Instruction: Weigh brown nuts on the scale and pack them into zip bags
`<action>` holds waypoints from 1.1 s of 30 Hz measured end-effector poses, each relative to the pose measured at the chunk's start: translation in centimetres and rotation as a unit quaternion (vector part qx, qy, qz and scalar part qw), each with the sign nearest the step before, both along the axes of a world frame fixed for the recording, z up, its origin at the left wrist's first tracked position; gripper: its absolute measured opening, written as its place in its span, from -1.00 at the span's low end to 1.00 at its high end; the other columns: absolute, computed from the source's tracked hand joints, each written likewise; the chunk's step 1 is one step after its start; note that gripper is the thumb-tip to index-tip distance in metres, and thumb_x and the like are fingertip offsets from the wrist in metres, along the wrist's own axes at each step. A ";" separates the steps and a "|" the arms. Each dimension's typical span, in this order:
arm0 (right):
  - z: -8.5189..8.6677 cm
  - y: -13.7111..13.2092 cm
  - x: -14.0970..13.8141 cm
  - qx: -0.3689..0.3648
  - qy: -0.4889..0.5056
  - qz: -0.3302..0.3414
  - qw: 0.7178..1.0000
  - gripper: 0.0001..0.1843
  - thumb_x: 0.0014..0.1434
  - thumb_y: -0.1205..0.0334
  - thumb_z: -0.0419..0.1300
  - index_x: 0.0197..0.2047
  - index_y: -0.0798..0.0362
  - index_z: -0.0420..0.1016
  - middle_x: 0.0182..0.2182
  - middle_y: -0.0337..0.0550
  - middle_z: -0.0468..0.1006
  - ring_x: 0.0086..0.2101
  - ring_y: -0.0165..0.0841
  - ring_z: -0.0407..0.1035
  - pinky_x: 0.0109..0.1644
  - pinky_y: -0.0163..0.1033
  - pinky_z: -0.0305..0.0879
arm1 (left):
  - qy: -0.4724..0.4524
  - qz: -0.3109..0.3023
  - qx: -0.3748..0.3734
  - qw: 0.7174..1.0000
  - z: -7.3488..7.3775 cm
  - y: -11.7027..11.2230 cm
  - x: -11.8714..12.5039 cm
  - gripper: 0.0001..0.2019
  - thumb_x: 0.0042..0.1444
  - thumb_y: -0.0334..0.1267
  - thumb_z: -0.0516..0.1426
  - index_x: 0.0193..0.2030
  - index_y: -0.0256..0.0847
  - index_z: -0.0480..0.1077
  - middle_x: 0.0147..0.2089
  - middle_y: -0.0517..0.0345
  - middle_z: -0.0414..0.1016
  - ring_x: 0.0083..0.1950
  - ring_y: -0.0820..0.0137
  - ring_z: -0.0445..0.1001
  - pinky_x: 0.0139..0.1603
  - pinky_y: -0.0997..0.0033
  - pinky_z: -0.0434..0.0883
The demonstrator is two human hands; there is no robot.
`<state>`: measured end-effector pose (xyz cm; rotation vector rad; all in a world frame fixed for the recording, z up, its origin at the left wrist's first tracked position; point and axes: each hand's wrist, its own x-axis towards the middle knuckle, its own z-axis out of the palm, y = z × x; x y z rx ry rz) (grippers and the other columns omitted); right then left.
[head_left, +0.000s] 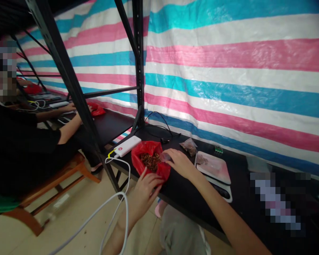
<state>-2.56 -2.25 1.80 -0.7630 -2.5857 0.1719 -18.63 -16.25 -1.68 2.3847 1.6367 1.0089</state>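
Note:
A red plastic bag point(139, 156) stands with its mouth spread wide near the table's front edge, holding many small brown pieces point(150, 162). Against its near rim rests my left hand point(146, 189), fingers stretched and apart. My right hand point(179, 162) is at the bag's right side, its fingers closed on a small clear plastic cup point(164, 157) tilted toward the pieces. What is inside the cup is too small to tell. Right of this hand lies a white digital scale point(225, 193) with a pale tray point(215, 170) on top and a little clear bag point(202, 160) on the tray.
A white power bank point(128, 146) with a white cable point(130, 170) lies left of the bag. Behind are a clear bag of brown bits point(189, 146), green batteries point(218, 149) and a black plug point(164, 140). A black shelf post point(69, 78) separates me from a seated person point(23, 141).

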 end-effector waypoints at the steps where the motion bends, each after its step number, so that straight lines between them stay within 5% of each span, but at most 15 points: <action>1: 0.0 0.2 -1.1 -0.015 -0.016 0.012 1.000 -0.67 0.11 0.36 0.10 -0.02 0.05 0.28 -0.11 -0.07 0.42 -0.10 -0.27 0.32 -0.02 -0.16 0.20 | 0.003 -0.016 -0.007 1.000 0.0 -0.4 0.4 -0.74 0.16 -0.36 -0.03 -0.08 -0.08 0.38 -0.10 0.15 0.47 -0.02 0.39 0.38 0.28 -0.06 -0.03; 7: -0.1 1.1 -2.7 -0.108 -0.091 0.054 0.989 -0.65 0.05 0.30 0.19 -0.06 0.04 0.30 -0.14 -0.13 0.45 -0.15 -0.30 0.35 -0.10 -0.24 0.22 | -0.027 -0.037 -0.009 0.999 -0.9 -1.7 0.8 -0.69 0.10 -0.48 -0.04 -0.11 -0.09 0.39 -0.14 0.16 0.47 -0.07 0.37 0.39 0.22 -0.03 0.10; 12: 1.0 0.4 -1.9 -0.083 -0.138 0.028 0.987 -0.66 0.07 0.32 0.13 -0.05 0.02 0.29 -0.10 -0.12 0.43 -0.14 -0.29 0.35 -0.11 -0.25 0.20 | -0.150 0.080 0.046 0.984 -2.8 -1.1 -0.4 -0.74 0.16 -0.39 -0.05 -0.06 -0.14 0.33 -0.19 0.07 0.47 -0.13 0.35 0.40 0.01 0.13 0.32; 15: 1.5 -0.2 -1.9 -0.065 -0.202 0.006 0.977 -0.66 0.05 0.38 0.09 -0.06 0.05 0.30 -0.11 -0.06 0.43 -0.15 -0.26 0.37 -0.14 -0.24 0.21 | -0.255 0.223 0.104 0.935 -3.7 -0.2 0.1 -0.76 0.15 -0.30 0.00 -0.03 -0.17 0.29 -0.06 -0.01 0.39 0.02 0.25 0.32 0.06 0.07 0.27; 18: 1.5 -0.6 -2.2 -0.064 -0.262 -0.014 0.963 -0.64 0.00 0.41 0.08 -0.07 0.08 0.31 -0.14 -0.02 0.46 -0.16 -0.22 0.38 -0.20 -0.24 0.22 | -0.371 0.314 0.110 0.867 -4.6 1.2 0.9 -0.57 0.12 -0.21 0.04 0.13 -0.21 0.11 0.19 -0.11 0.14 0.24 0.20 0.10 0.23 0.03 0.09; 22: 1.5 -1.3 -3.0 -0.063 -0.272 -0.041 0.959 -0.68 0.02 0.35 0.09 -0.10 0.07 0.32 -0.18 -0.03 0.49 -0.18 -0.21 0.40 -0.23 -0.24 0.23 | -0.493 0.299 0.031 0.816 -5.9 4.0 1.5 -0.41 0.14 -0.20 -0.01 0.27 -0.18 -0.18 0.31 -0.12 -0.06 0.31 0.26 0.02 0.26 0.16 0.09; 26: 1.7 -2.1 -3.8 -0.030 -0.263 -0.082 0.961 -0.74 0.03 0.29 0.10 -0.15 0.07 0.35 -0.24 -0.02 0.52 -0.24 -0.18 0.44 -0.29 -0.23 0.24 | -0.504 0.298 -0.019 0.811 -7.3 6.4 1.2 -0.33 0.12 -0.27 -0.03 0.29 -0.11 -0.33 0.32 -0.10 -0.04 0.28 0.25 0.10 0.19 0.15 0.20; 29: 1.9 -2.5 -4.3 -0.026 -0.262 -0.116 0.958 -0.79 0.06 0.22 0.10 -0.21 0.09 0.37 -0.28 0.00 0.54 -0.27 -0.18 0.45 -0.30 -0.22 0.25 | -0.511 0.300 -0.032 0.805 -7.4 7.4 0.3 -0.36 0.10 -0.27 0.01 0.28 -0.13 -0.21 0.27 -0.12 0.08 0.25 0.22 0.15 0.18 0.13 0.21; 33: 1.9 -2.8 -4.7 -0.029 -0.260 -0.151 0.953 -0.75 0.09 0.16 0.08 -0.20 0.11 0.40 -0.29 0.04 0.55 -0.26 -0.17 0.46 -0.28 -0.21 0.26 | -0.522 0.295 -0.003 0.800 -5.7 8.5 -1.7 -0.42 0.00 -0.18 0.14 0.16 -0.22 0.09 0.21 -0.14 0.18 0.25 0.18 0.14 0.23 0.07 0.10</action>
